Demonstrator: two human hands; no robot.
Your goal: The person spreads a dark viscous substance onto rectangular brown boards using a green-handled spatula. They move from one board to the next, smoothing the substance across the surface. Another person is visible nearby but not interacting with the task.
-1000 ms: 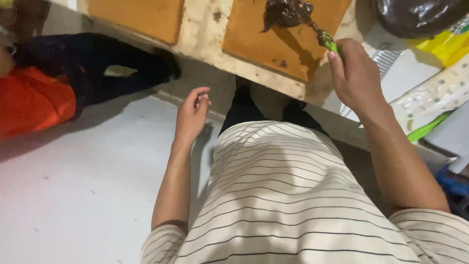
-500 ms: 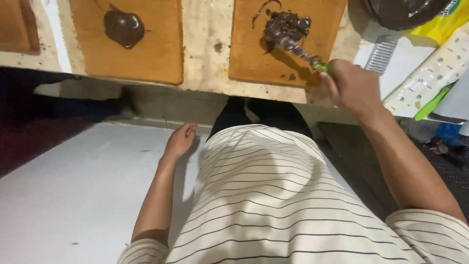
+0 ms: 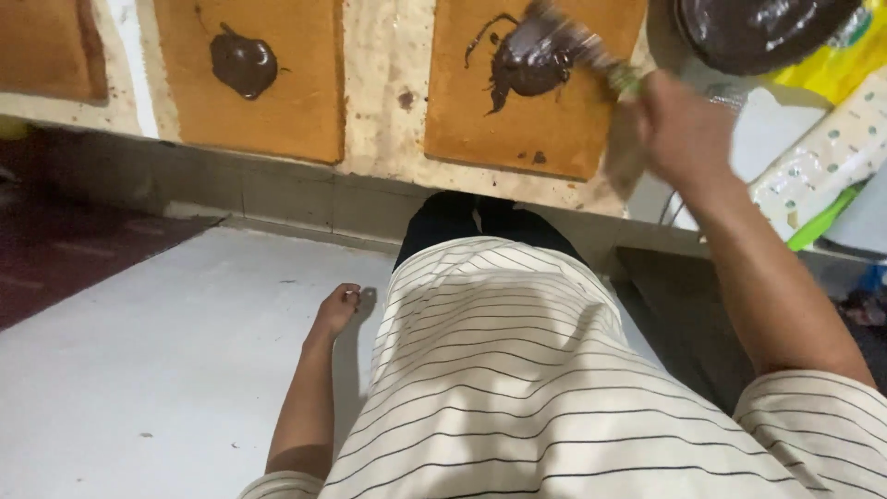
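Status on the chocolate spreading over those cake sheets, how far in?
Early. Done: a chocolate dollop sits unspread on the left cake sheet. In hand: the right hand works a green-handled spatula through the chocolate on the right cake sheet; the left hand hangs idle. Left: both sheets are mostly bare; the bowl looks chocolate-coated.

Your right hand [image 3: 679,125] is holding a spreading tool [image 3: 573,42] over the right-hand cake slab [image 3: 536,92], its tip lying in a blob of spread [image 3: 522,65]. Left of it, another slab [image 3: 268,83] is carrying its own blob. Your left hand [image 3: 337,310] is hanging beside your hip, below the counter edge [image 3: 388,111]. A bowl [image 3: 758,32] is sitting at the far right.
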